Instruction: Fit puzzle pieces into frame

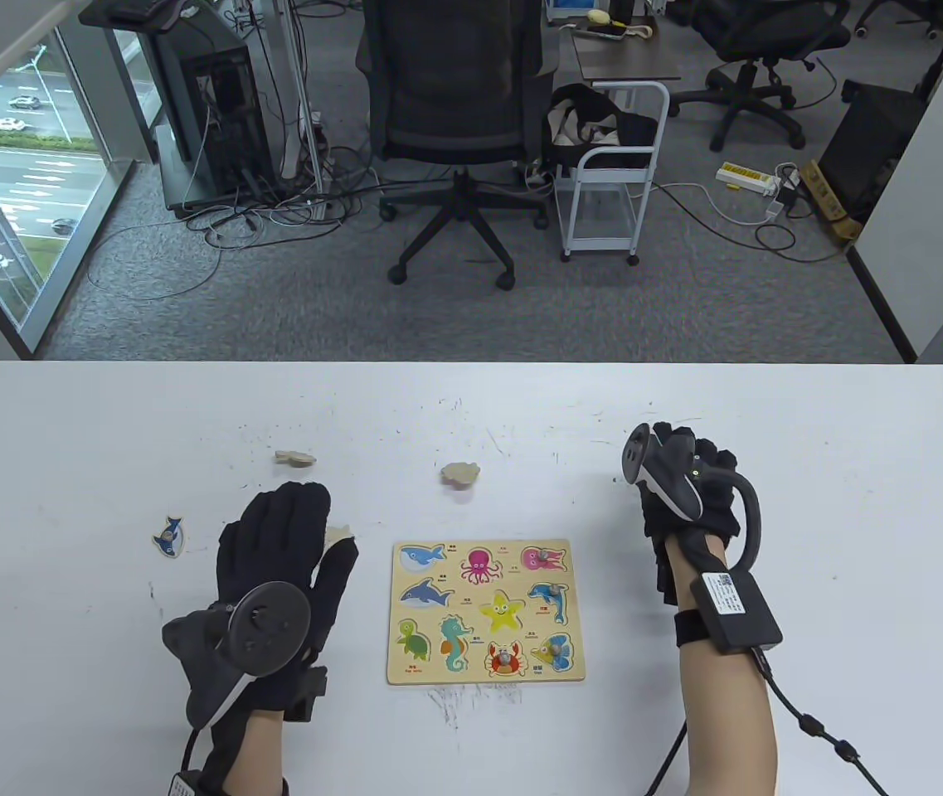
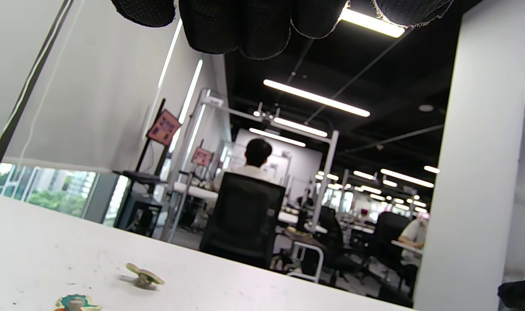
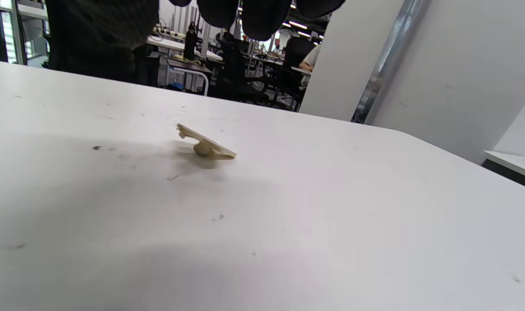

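The wooden puzzle frame (image 1: 488, 673) with sea animal pictures lies at the table's front middle; several knobbed pieces sit in its right column and bottom row. My left hand (image 1: 305, 531) lies flat just left of the frame, fingers stretched out, and a pale face-down piece (image 1: 341, 532) peeks out between its thumb and index finger. My right hand (image 1: 678, 464) hovers right of the frame with loosely bent fingers (image 3: 262, 17) holding nothing. Below it a face-down piece (image 3: 206, 144) rests tilted on its knob, hidden by the hand in the table view.
More loose pieces lie on the white table (image 1: 853, 497): a blue fish (image 1: 168, 536) at the left, and two face-down ones (image 1: 295, 458) (image 1: 461, 473) behind the frame. An office chair (image 1: 450, 124) and a white cart (image 1: 608, 199) stand beyond the far edge.
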The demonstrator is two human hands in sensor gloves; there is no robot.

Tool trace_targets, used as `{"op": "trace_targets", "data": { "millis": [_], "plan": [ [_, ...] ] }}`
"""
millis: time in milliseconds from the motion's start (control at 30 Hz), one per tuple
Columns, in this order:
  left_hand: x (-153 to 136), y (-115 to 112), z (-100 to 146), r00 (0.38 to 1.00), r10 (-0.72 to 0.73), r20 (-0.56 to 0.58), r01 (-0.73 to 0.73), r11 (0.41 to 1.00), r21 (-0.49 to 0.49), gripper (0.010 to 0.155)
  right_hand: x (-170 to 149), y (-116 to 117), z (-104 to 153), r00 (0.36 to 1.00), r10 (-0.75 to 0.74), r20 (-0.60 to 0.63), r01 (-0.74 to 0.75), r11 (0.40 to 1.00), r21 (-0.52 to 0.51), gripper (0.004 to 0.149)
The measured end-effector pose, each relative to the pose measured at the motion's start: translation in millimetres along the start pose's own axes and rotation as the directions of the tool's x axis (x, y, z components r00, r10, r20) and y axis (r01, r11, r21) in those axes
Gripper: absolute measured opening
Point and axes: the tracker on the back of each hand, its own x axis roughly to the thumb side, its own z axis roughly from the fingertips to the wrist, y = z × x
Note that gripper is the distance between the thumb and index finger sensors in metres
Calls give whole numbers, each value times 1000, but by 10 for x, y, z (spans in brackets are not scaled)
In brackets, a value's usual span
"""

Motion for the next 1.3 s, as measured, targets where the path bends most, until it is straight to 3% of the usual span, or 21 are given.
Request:
{"op": "trace_targets", "data": {
  "millis": [200,367,467,800,900,1100,1300],
  "plan": [
    [-44,-14,-17,1000,-13,-21,13,1000,1,70,71,346,-317,999,-10,-44,15,994,107,71],
    [-83,-35,-36,999,-18,-36,18,1000,-9,70,62,521,-437,995,1,-97,14,988,153,71],
    [-96,-45,-47,999,-15,-42,15,1000,-13,70,32,557,-463,993,-44,-106,63,981,185,65],
    [-49,-69,-55,999,-42,-32,41,999,-30,70,16,487,-398,989,-11,-149,27,993,111,55],
    [-69,-54,-53,999,-35,-35,34,999,-24,70,-63,427,-371,985,-76,-152,92,990,102,51],
    [-73,-45,-52,1000,-12,-25,11,999,-30,70,-255,179,-114,975,-223,-9,223,972,78,49],
    [13,-36,-36,999,50,7,-50,997,-51,70,-381,-223,475,860,-425,283,413,905,101,49]
  ]
}}
